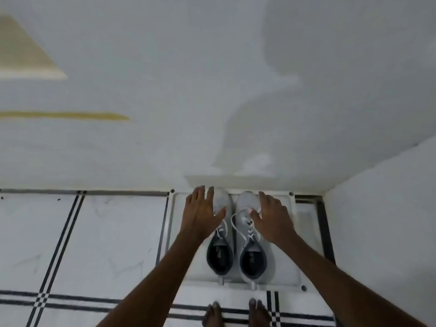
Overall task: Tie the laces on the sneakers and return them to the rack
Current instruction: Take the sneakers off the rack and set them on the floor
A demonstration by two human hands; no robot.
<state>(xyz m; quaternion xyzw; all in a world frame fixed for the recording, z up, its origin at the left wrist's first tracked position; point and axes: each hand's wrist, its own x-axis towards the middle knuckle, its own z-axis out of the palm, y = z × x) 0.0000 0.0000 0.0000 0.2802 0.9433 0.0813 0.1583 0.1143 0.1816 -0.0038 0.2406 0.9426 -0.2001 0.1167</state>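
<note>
Two pale grey sneakers with white laces stand side by side, toes toward the wall, on a white rack shelf (283,274). My left hand (203,213) lies spread over the outer side of the left sneaker (220,253), fingers apart. My right hand (271,217) lies spread over the laced part of the right sneaker (253,256). A loop of white lace (233,220) shows between the hands. Neither hand closes around anything that I can see.
The rack stands in a corner: a white wall (212,90) behind it, another wall (389,208) at the right. White floor tiles with dark lines (94,232) spread to the left. My bare toes (236,312) are at the rack's front edge.
</note>
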